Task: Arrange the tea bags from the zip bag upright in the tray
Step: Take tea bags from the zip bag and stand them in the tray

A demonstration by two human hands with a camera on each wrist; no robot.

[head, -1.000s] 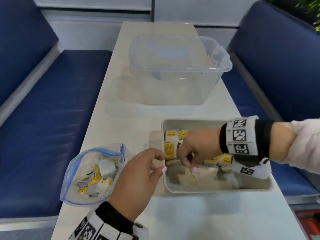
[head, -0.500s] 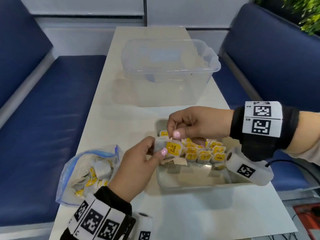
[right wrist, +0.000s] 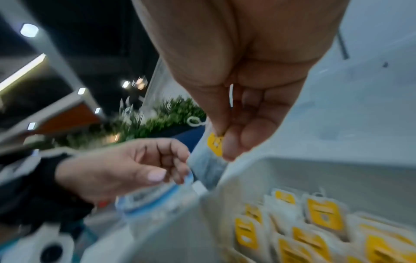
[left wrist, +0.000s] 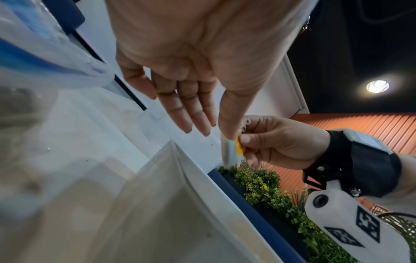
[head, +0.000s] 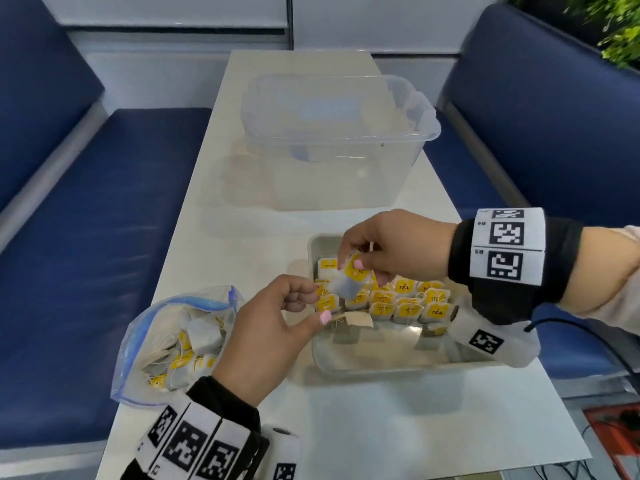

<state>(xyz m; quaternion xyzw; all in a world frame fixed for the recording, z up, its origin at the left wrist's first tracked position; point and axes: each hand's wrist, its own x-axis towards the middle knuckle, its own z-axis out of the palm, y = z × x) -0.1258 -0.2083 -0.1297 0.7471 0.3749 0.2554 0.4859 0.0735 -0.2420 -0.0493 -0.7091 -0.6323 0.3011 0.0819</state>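
One tea bag [head: 349, 280] pinched between right fingers [head: 360, 264] above tray [head: 398, 365]

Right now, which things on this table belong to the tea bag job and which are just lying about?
Part of the job:
held tea bag, pinched by right hand
tray with upright tea bags
zip bag
left hand

Just lying about:
clear plastic tub
blue bench seats

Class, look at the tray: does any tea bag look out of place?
Yes. One tea bag lies flat on the tray floor, in front of the upright rows, not standing like the others.
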